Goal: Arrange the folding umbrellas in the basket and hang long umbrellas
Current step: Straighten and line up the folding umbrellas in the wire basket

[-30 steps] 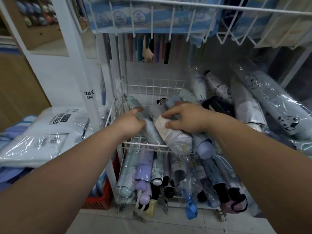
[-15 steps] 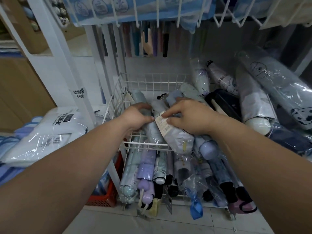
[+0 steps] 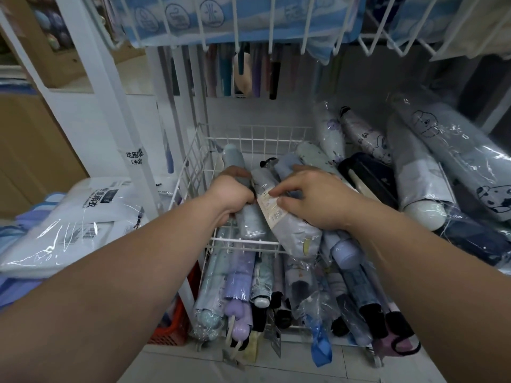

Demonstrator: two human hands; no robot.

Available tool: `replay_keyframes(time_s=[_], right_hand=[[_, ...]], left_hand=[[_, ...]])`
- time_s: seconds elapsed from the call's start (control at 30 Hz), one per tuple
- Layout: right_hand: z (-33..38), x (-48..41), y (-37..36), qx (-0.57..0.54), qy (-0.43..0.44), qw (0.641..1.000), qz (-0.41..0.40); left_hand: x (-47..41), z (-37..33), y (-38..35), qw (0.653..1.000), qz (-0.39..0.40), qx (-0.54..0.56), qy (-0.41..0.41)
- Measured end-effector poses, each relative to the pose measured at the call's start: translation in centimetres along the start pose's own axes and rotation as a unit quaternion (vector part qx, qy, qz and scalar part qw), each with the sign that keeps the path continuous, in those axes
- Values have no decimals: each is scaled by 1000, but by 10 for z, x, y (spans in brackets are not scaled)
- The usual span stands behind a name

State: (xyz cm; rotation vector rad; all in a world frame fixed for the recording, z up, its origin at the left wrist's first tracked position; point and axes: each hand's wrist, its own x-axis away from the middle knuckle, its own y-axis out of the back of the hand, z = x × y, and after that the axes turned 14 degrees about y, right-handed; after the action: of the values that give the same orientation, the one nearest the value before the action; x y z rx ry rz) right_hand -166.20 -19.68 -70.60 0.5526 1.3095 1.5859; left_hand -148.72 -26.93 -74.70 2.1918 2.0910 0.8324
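Observation:
A white wire basket (image 3: 243, 240) at centre holds several plastic-wrapped folding umbrellas. My left hand (image 3: 231, 193) is closed around a pale blue-grey folding umbrella (image 3: 250, 222) at the basket's left side. My right hand (image 3: 309, 197) presses down on a grey folding umbrella with a paper tag (image 3: 290, 230), thumb and fingers pinching near the tag. More folding umbrellas (image 3: 239, 283) lie in the basket below. Long umbrellas (image 3: 225, 73) hang by their handles behind the basket.
A heap of wrapped umbrellas (image 3: 417, 172) lies to the right. Packaged raincoats (image 3: 83, 217) are stacked on the left. An upper wire rack (image 3: 271, 31) hangs overhead. A red crate (image 3: 171, 330) stands on the floor tiles below.
The view has tilted slightly downward. My left hand has closed tighter around the pale blue-grey umbrella, and my right hand's fingers have shifted along the tagged grey umbrella.

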Motion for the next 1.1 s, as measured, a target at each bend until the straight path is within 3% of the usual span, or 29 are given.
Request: replay_keyframes(time_s=[0.13,0.33,0.5,0.83,0.9,1.0,1.1], right_hand=[[0,-1,-1,6,1,1000,-2],[3,-3,3,21,-9,1000,7],[-1,-2,0,8,1,1000,-9],[-3,-1,-3,13,7,1000,-21],[-4,-1,-3,16,5,1000,-17],[-4,-1,-3,13,1,1000,-14],[-3,-1,-2,15,1,1000,-11]], left_hand=[[-2,-9,23,998,-26,-46,-28],[0,-16,50,970,-58,-232,-41],[-2,-19,57,923,-74,-375,-41],[-22,-3,51,841,-104,-530,-34],[-20,2,52,824,-138,-545,-77],[-12,4,51,744,-198,-617,-161],[-3,-2,54,730,-198,-635,-159]])
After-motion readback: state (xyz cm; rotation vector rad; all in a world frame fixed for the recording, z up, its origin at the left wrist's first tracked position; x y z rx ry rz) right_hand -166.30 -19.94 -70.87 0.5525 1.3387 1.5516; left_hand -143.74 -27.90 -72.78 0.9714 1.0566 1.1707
